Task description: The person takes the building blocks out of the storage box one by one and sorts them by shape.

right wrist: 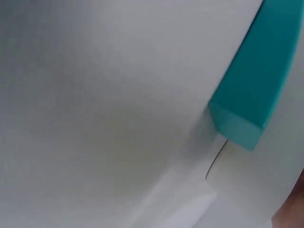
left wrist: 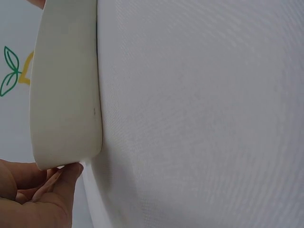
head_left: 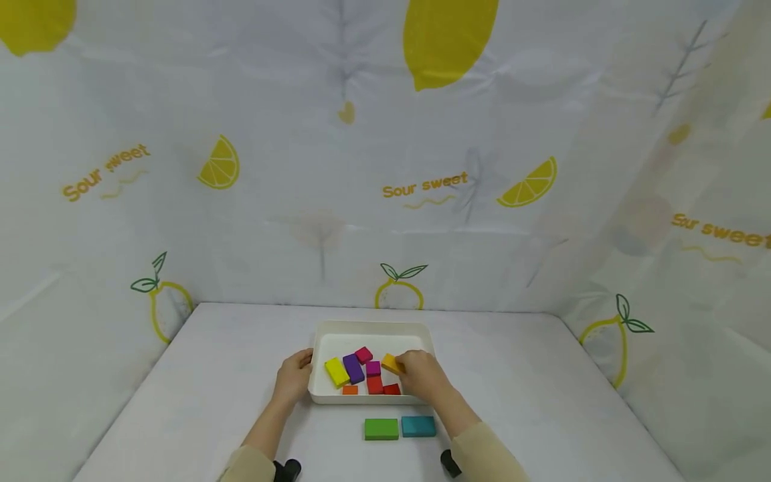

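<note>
A white tray (head_left: 373,399) holds several coloured blocks. My left hand (head_left: 294,376) grips the tray at its left side; in the left wrist view its fingers (left wrist: 64,190) lie against the tray wall (left wrist: 66,95). Over the tray's right part, my right hand (head_left: 423,376) pinches an orange-yellow block (head_left: 390,363). Left of that block lie a yellow block (head_left: 336,372), a purple block (head_left: 353,369), a crimson block (head_left: 364,355) and a magenta block (head_left: 373,369). Along the near wall show an orange block (head_left: 350,389), a red block (head_left: 375,385) and a darker red block (head_left: 392,389), partly hidden.
On the white table (head_left: 241,361), in front of the tray, a green block (head_left: 381,429) lies beside a teal block (head_left: 418,426). The teal block (right wrist: 261,71) also shows close up in the right wrist view. A lemon-print curtain (head_left: 301,221) hangs behind the table.
</note>
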Motion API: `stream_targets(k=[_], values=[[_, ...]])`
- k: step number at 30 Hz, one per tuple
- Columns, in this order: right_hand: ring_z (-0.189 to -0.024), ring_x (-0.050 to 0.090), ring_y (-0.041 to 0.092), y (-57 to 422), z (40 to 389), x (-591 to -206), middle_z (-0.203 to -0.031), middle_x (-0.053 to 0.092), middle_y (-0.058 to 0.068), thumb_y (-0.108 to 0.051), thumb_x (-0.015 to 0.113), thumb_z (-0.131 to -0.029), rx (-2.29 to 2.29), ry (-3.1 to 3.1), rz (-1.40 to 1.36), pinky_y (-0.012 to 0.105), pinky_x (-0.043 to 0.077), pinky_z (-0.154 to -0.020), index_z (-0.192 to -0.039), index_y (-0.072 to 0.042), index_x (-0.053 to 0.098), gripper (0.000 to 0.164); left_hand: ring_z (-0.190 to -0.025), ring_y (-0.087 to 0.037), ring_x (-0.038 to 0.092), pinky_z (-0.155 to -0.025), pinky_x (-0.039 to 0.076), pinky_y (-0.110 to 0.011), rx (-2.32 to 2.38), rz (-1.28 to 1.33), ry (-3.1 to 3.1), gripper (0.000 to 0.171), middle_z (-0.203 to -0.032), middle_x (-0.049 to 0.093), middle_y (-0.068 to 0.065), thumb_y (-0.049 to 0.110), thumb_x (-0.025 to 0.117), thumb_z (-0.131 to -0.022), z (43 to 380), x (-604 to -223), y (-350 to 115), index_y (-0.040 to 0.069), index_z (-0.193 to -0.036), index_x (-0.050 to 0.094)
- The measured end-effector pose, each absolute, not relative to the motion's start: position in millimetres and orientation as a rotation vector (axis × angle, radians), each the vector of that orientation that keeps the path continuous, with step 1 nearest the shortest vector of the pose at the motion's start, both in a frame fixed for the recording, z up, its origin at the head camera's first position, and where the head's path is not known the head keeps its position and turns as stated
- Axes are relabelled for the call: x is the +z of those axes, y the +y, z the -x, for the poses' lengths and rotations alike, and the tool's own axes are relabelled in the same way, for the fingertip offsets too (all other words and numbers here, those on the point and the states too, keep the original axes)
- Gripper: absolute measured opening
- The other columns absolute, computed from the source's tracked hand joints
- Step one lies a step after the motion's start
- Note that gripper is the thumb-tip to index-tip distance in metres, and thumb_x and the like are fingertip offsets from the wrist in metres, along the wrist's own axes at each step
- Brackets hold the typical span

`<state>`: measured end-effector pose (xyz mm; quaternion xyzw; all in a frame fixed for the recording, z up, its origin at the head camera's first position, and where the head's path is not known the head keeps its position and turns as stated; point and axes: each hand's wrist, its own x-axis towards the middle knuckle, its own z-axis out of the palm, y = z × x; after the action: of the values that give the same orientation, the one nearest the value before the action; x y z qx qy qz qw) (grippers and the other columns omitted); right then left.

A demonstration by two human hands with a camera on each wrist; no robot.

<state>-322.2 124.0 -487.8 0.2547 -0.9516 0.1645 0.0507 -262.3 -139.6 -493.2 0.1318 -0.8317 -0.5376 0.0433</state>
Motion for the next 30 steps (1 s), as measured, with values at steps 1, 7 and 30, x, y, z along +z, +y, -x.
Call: stream_targets(k=[1,7,30], values=[[-0.091,0.069,0.02,126,322,-488,-0.105,0.076,0.01,-0.006,0.075,-0.083,0.497,-2.902,-0.778,0.037,0.061,-0.09,-0.112,-0.003,0.074,0.029,-0.133,-0.045,0.051,-0.11,0.047,-0.054,-1.641,-0.403,-2.543,0.043,-0.141,0.054,-0.029,0.002,0.042,-0.099,262,-493,-139,-0.009,-0.14,0.047],[-0.097,0.07,0.023,135,323,-489,-0.107,0.076,0.009,0.001,0.074,-0.081,0.496,-2.913,-0.823,0.038,0.06,-0.093,-0.112,-0.003,0.074,0.031,-0.134,-0.045,0.05,-0.11,0.046,-0.055,-1.633,-0.402,-2.545,0.042,-0.141,0.054,-0.03,0.002,0.043,-0.099,262,-493,-138,-0.01,-0.14,0.047],[-0.095,0.068,0.02,131,324,-487,-0.107,0.076,0.008,-0.013,0.078,-0.082,0.468,-2.885,-0.859,0.036,0.06,-0.092,-0.113,-0.005,0.073,0.032,-0.134,-0.044,0.051,-0.111,0.046,-0.054,-1.629,-0.408,-2.554,0.043,-0.141,0.054,-0.029,0.002,0.043,-0.099,264,-492,-141,-0.01,-0.14,0.046]])
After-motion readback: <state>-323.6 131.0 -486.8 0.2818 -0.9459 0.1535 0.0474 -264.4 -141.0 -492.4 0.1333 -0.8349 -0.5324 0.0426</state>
